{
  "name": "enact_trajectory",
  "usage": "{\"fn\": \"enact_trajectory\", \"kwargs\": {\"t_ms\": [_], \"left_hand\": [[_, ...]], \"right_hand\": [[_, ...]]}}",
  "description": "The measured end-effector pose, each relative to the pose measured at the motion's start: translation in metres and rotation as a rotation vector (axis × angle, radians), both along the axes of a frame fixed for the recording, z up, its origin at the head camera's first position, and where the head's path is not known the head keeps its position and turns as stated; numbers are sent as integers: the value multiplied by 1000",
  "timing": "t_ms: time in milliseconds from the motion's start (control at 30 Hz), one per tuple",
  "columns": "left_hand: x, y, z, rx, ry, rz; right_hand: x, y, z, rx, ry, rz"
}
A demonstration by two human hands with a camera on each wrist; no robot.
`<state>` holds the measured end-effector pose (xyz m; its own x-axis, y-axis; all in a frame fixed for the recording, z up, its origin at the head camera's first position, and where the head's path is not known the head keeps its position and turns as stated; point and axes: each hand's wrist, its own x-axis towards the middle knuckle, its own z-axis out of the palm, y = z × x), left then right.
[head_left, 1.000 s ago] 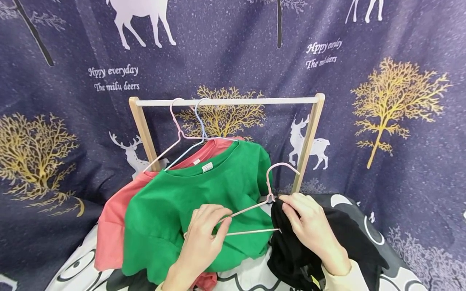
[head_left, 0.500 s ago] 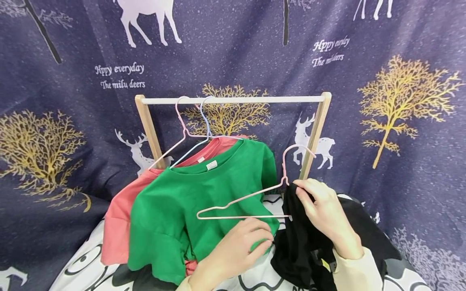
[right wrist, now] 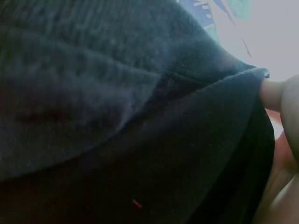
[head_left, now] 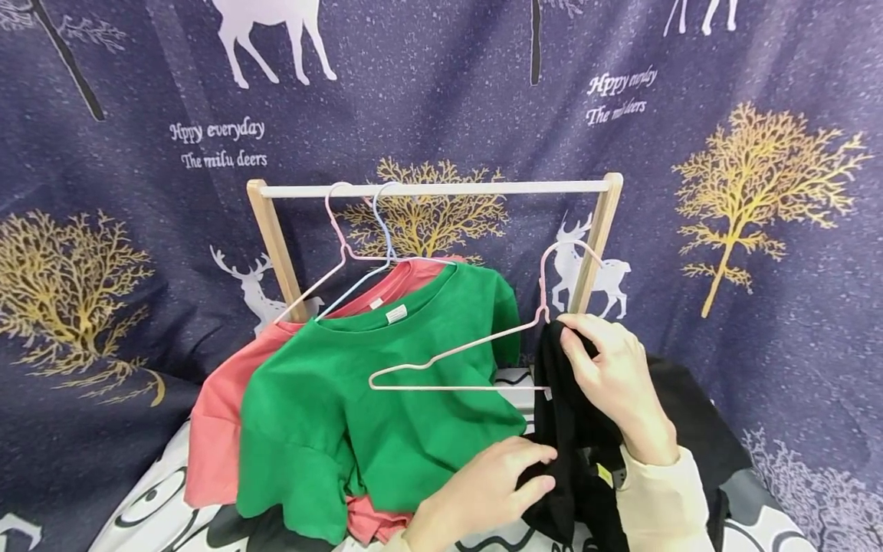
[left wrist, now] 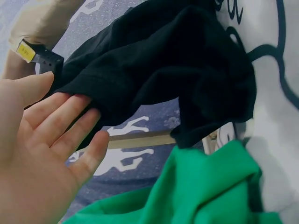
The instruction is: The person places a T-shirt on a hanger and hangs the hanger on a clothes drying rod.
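My right hand pinches the top of a black shirt beside the neck of a pink hanger. One end of the hanger is hidden in the black cloth; its bare arm points left, and its hook stands up in front of the rack's right post. In the right wrist view, dark cloth fills most of the frame. Lower down, my left hand reaches to the shirt's near edge. The left wrist view shows its fingers extended, with fingertips at the cloth's edge and the thumb apart.
A small rack with a white rail and wooden posts stands behind. On it hang a green T-shirt on a blue hanger and a coral T-shirt on a pink one. Patterned white bedding lies underneath.
My left hand has let go of the hanger's bare arm and moved down and right to the black shirt. My right hand has lifted the shirt and hanger slightly up and right.
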<state>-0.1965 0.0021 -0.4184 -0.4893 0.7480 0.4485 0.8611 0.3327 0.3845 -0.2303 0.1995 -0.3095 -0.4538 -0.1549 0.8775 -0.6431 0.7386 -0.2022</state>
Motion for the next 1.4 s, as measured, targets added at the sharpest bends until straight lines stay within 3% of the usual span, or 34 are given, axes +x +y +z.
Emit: {"fn": "enact_trajectory", "kwargs": {"t_ms": [200,367,467,700,800,900,1133,1400], "left_hand": [[2,2,-9,-64,-90,-9],[-1,1,-13,-71,-93,-36],[-6,-6,-12,-61,-100,-11],[-18,-39,2,14,-219,109],[-22,-56,10,77,-307,135],[-23,-72,18,154,-334,168],[-22,-101,33,293,-230,200],[-18,-126,45,379,-16,217]], "right_hand": [[9,0,-2,-107,-40,-55],[19,5,-10,-190,-26,-73],[21,9,-13,-218,14,-50],[22,21,-12,-255,82,-41],[23,30,-14,-269,89,-70],[21,37,-15,-272,114,-78],[15,43,-19,-246,119,-57],[15,42,-21,-164,76,-33]]}}
